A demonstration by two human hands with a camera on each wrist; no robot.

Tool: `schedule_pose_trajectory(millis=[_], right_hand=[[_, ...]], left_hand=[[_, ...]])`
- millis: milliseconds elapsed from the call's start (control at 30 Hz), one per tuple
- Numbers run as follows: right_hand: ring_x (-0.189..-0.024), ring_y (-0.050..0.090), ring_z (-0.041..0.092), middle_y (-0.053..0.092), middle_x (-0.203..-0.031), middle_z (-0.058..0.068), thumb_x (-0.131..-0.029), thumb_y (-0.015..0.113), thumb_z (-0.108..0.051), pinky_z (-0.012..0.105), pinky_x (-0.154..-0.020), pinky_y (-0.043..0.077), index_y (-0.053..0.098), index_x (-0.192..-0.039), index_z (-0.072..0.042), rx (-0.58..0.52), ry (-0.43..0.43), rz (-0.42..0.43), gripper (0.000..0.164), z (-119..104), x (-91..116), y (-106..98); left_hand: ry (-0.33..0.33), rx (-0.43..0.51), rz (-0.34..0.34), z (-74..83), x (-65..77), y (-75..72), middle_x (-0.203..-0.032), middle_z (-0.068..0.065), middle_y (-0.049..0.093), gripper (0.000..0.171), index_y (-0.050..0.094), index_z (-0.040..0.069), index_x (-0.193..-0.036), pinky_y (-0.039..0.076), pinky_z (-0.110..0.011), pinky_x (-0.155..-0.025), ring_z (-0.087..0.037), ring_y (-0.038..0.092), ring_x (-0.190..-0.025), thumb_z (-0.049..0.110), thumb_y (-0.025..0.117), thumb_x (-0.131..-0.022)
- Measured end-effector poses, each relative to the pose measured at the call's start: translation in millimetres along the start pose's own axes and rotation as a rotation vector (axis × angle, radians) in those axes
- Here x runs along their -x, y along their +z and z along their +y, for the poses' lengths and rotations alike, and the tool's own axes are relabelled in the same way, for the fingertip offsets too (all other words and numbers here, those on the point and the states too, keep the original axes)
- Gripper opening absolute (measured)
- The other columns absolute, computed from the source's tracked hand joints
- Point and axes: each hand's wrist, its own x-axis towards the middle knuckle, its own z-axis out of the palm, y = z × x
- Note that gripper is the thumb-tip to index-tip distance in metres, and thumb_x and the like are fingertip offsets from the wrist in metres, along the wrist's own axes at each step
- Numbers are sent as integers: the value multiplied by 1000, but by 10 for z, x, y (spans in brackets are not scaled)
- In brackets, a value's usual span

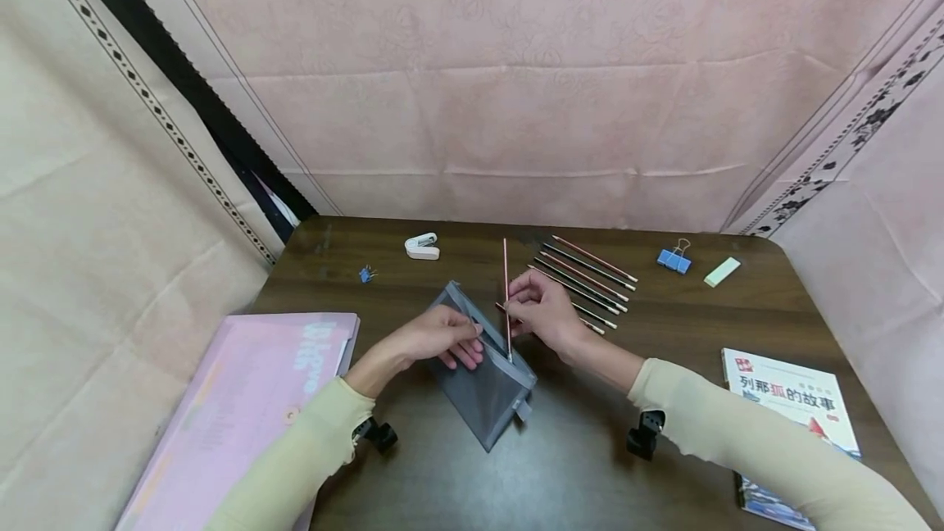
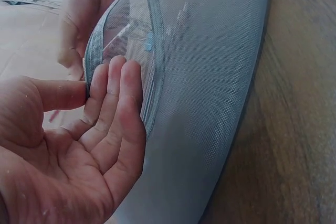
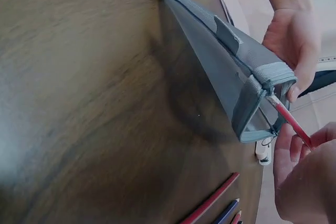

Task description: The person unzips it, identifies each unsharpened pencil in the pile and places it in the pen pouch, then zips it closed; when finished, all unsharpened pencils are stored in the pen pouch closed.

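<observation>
A grey mesh zip pouch stands tilted over the table, its zip side opened upward. My left hand pinches the rim of the opening between thumb and fingers, plainest in the left wrist view, where the pouch lies beyond the left hand. My right hand holds a red pencil upright, with its lower end inside the opening. In the right wrist view the pencil slants from the right hand into the pouch.
Several pencils lie in a row behind my right hand. Farther back are a white stapler, a small blue clip, a larger blue binder clip and a pale green eraser. A pink folder lies left, books right.
</observation>
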Motion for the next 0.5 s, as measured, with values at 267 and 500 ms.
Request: schedule_pose_trajectory(millis=[267, 500], right_hand=[[-65, 64, 23, 64, -99, 29, -86, 65, -2, 42, -62, 59, 57, -109, 2, 98, 87, -124, 25, 79, 24, 42], [-64, 65, 22, 69, -92, 18, -85, 68, -7, 37, -60, 58, 63, -104, -5, 204, 122, -160, 20, 132, 36, 67]], left_hand=[[11, -17, 12, 14, 3, 8, -90, -9, 75, 33, 67, 4, -97, 57, -36, -67, -22, 74, -84, 32, 50, -99], [13, -25, 11, 47, 17, 16, -92, -11, 75, 33, 68, 4, -98, 57, -37, -69, -23, 74, -85, 31, 49, -100]])
